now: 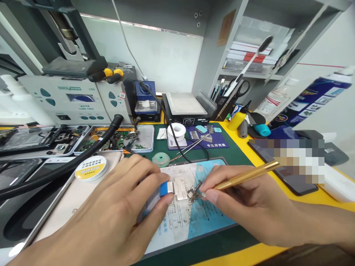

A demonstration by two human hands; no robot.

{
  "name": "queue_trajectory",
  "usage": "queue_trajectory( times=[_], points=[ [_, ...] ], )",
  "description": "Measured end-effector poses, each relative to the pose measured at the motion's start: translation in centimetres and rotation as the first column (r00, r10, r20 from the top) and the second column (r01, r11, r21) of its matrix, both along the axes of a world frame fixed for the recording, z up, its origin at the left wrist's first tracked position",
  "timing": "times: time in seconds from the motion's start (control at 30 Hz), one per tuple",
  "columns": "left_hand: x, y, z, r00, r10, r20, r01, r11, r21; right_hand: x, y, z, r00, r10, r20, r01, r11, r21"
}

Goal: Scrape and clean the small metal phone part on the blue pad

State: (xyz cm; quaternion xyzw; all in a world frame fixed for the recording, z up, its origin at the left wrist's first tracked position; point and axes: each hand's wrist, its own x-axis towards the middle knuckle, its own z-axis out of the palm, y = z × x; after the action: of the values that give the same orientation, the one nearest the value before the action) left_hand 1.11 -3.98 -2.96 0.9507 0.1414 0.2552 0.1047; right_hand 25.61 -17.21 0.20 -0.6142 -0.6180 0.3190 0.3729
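Note:
Between the thumb and fingers of my left hand [122,207] is a small block with a blue and silver end [166,188]; the rest of it is hidden by the hand. My right hand [244,199] grips a slim gold pen-like tool [244,175], its shaft slanting up to the right. The fingers hide its tip, which is close to a small circuit board [192,193]. A thin silver metal plate [181,188] lies between that board and the block. They rest on a stained white and blue work mat [210,218].
Behind the mat are tweezers [194,143], a solder spool [176,131], a green disc [161,159] and a heating plate [185,103]. At left are a tray of boards [146,136], a black hose [83,159] and a phone back [61,207]. A dark phone [296,181] lies right.

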Motion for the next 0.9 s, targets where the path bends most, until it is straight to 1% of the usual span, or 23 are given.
queue_trajectory(
  times=[0.17,0.67,0.9],
  points=[
    [-0.04,-0.06,0.22,1.0,-0.015,-0.002,0.015,1.0,-0.017,-0.01,-0.15,-0.03,0.999,0.012,0.037,-0.014,0.998,0.06],
    [-0.04,0.06,0.2,1.0,-0.015,-0.009,0.015,1.0,-0.021,-0.44,0.44,0.51,0.997,0.02,0.077,-0.029,0.993,0.11],
    [-0.05,-0.05,0.16,1.0,-0.01,-0.011,0.01,1.0,-0.009,-0.44,0.06,0.51,0.996,0.032,0.084,-0.042,0.992,0.123]
  ],
)
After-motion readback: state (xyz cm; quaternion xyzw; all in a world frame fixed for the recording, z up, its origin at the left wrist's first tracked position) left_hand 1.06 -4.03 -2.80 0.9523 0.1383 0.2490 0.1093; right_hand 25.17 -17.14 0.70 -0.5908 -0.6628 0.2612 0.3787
